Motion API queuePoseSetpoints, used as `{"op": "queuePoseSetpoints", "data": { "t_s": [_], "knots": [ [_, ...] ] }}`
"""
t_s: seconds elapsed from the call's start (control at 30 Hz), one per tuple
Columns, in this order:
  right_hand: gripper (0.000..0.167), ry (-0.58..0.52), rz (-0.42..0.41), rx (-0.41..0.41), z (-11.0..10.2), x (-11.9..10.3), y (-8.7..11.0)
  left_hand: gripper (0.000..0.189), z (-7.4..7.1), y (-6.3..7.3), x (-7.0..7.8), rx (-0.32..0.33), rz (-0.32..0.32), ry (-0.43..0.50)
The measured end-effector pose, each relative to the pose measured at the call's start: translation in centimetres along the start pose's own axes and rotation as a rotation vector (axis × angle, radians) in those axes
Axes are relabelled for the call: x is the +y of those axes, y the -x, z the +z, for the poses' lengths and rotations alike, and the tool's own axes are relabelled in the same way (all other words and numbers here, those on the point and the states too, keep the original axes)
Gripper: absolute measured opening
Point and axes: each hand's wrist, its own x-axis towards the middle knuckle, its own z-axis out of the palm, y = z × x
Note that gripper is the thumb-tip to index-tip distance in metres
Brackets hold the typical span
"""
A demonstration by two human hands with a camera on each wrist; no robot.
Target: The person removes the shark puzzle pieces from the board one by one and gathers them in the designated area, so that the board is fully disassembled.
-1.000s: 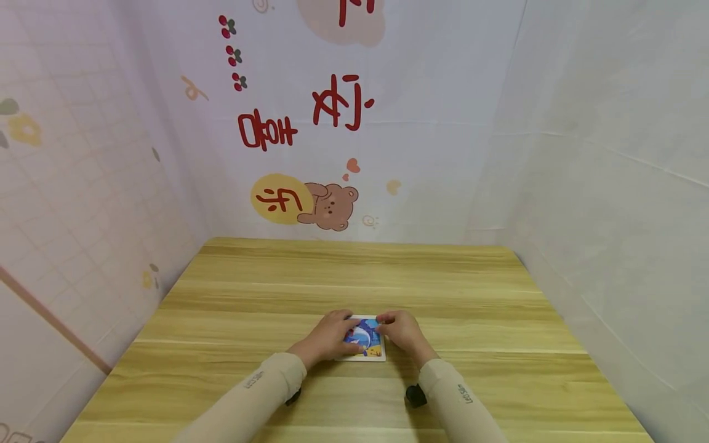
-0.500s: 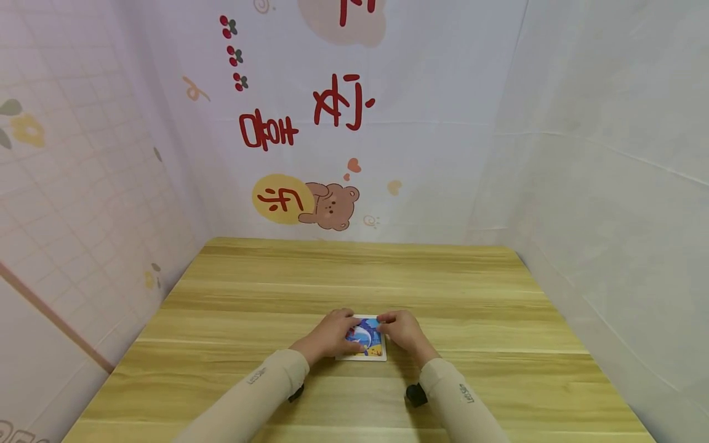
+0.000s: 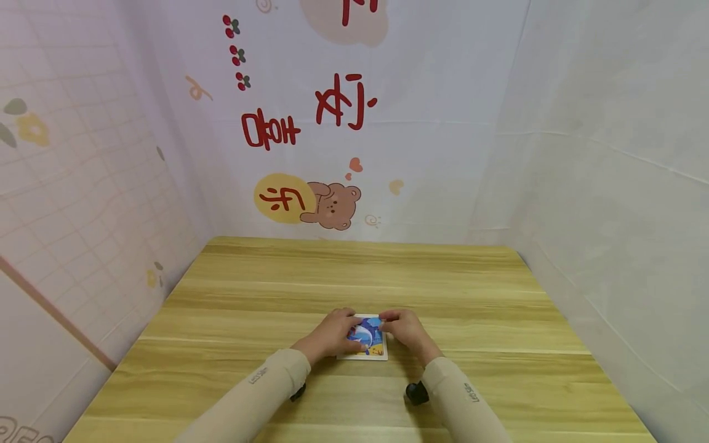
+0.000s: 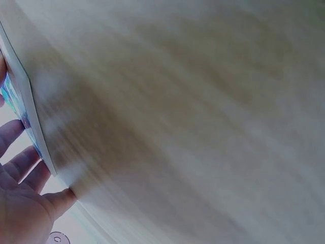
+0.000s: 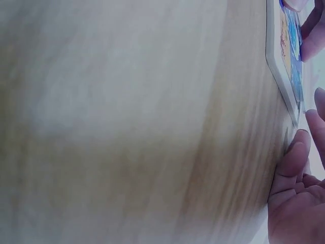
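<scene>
A flat square board (image 3: 375, 339) with a white border and a blue sea-like picture, yellow at its near corner, lies on the table. My left hand (image 3: 335, 333) lies over its left side with thumb and fingers spread on the picture. In the left wrist view, fingertips run along the white-edged board (image 4: 38, 122), and the little finger touches the table. My right hand (image 3: 407, 330) has its thumb and forefinger close together at the far right corner. The right wrist view has the right thumb (image 5: 296, 152) just beside that corner, with a gap to the fingers above.
The wood-grain table (image 3: 249, 271) ends at a printed white back cloth (image 3: 432, 154) with a bear drawing. White cloth walls stand left and right. A dark wrist device (image 3: 417, 394) shows beneath the right sleeve, and another (image 3: 298, 392) by the left.
The view has shifted very slightly. Both hands keep nearly the same places on the board, with the right fingertips still at the far right corner.
</scene>
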Motion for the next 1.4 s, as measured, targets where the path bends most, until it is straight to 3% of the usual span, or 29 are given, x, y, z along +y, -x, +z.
{"op": "queuePoseSetpoints", "data": {
  "t_s": [0.3, 0.67, 0.87, 1.4],
  "knots": [
    [0.027, -0.028, -0.019, -0.011, -0.1, 0.3, -0.1, 0.063, -0.1, -0.2, 0.1, 0.006, -0.010, -0.005],
    [0.026, -0.031, -0.005, -0.008, 0.1, 0.2, -0.3, 0.042, 0.9, -0.7, 1.4, 0.154, -0.078, -0.075],
    [0.027, -0.041, -0.006, -0.011, 0.1, 0.0, -0.1, 0.042, 1.3, -0.8, 1.6, 0.145, -0.120, -0.101],
    [0.034, -0.076, -0.040, -0.024, 0.1, 0.3, -0.2, 0.043, 1.3, -1.0, 1.6, 0.142, -0.106, -0.119]
  ]
}}
